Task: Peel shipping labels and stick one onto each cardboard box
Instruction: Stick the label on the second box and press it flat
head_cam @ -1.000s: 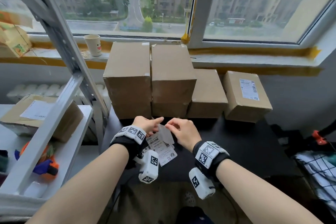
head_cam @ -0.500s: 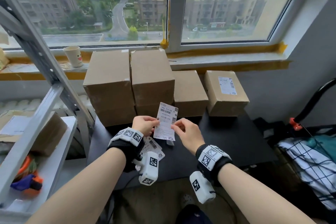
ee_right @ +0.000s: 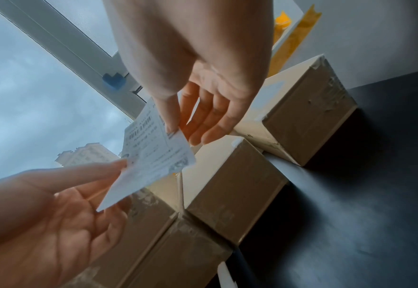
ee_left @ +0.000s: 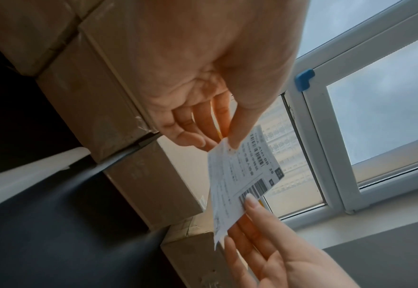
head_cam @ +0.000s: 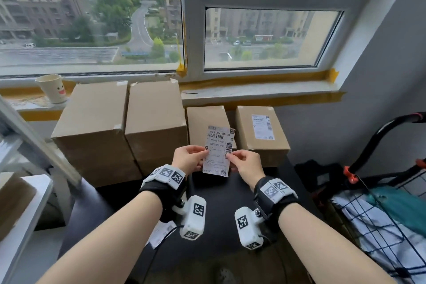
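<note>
I hold a white shipping label (head_cam: 217,151) upright over the black table (head_cam: 221,193). My left hand (head_cam: 201,154) pinches its left edge and my right hand (head_cam: 230,157) pinches its right edge. In the wrist views the label (ee_left: 242,175) (ee_right: 151,154) shows thumb on the printed face and fingers behind it. Behind the label stand two tall cardboard boxes (head_cam: 92,122) (head_cam: 154,117), a low plain box (head_cam: 205,120) and a low box (head_cam: 276,145) that bears a label (head_cam: 261,127). More loose labels (head_cam: 159,235) lie under my left wrist.
A paper cup (head_cam: 51,89) sits on the window sill (head_cam: 253,94) behind the boxes. A metal shelf rack (head_cam: 34,143) stands at the left. At the right is a wire basket (head_cam: 380,226) with cloth and a black handle (head_cam: 380,136).
Both hands have raised one label from the pile on the table and moved it right, in front of the low plain box. My view has swung up and right.
</note>
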Tool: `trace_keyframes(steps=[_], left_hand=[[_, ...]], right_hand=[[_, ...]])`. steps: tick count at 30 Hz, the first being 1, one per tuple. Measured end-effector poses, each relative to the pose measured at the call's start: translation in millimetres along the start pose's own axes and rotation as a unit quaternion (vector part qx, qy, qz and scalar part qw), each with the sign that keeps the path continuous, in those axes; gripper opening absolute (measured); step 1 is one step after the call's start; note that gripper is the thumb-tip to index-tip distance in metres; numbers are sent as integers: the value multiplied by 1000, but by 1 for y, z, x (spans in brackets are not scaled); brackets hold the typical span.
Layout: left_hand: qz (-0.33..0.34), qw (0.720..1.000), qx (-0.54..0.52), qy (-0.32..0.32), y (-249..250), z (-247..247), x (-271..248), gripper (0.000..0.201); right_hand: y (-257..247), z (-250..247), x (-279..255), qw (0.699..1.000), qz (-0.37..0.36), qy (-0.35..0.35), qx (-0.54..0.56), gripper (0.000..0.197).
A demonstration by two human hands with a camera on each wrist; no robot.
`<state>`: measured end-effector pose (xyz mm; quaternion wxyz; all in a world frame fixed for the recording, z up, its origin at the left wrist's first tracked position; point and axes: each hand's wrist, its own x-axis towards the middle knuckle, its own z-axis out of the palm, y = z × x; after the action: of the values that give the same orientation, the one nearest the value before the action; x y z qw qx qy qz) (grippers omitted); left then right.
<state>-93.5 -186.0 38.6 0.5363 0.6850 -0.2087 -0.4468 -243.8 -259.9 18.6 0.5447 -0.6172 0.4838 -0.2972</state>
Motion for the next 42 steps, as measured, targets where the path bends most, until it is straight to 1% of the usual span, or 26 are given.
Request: trace_keyframes(steps=[3, 5, 7, 12, 15, 17, 19, 22, 24, 27, 30, 34, 42], left_hand=[[-7, 1000, -27, 0, 10, 11, 14, 7], [-11, 999, -47, 2, 14, 18, 25, 10], [-10, 999, -49, 17, 17, 25, 36, 12], [-10, 994, 16, 107, 19, 40, 69, 28], [-19, 987, 58, 148, 17, 45, 91, 51], [-26, 981, 74, 175, 15, 48, 104, 59], [-21, 972, 104, 208, 15, 53, 114, 53], [-13, 959, 131, 252, 15, 63, 128, 32], [-11, 952, 140, 272, 15, 67, 138, 21], [-12, 945, 155, 287, 13, 70, 149, 13], [-11, 940, 173, 295, 9, 68, 155, 12], [-14, 932, 205, 298, 4, 66, 163, 18], [-12, 919, 265, 290, 2, 64, 169, 16]], right_hand=[[-3, -8, 26, 1000, 4, -17, 5, 18], [-4, -13, 44, 1000, 6, -28, 8, 15], [-4, -17, 65, 999, 13, -42, 7, 11], [-7, -16, 114, 996, 33, -85, -16, 12], [-7, -10, 141, 992, 45, -101, -62, 13], [-6, -6, 157, 989, 53, -112, -82, 12], [-4, -3, 172, 985, 55, -122, -105, 10], [-1, 3, 191, 979, 51, -130, -150, 13], [-1, 7, 202, 972, 46, -137, -184, 15], [-3, 11, 215, 961, 33, -149, -232, 18], [-9, 15, 219, 948, 23, -158, -276, 20], [-11, 22, 223, 926, 21, -173, -336, 22], [-13, 34, 229, 901, 21, -178, -394, 24]])
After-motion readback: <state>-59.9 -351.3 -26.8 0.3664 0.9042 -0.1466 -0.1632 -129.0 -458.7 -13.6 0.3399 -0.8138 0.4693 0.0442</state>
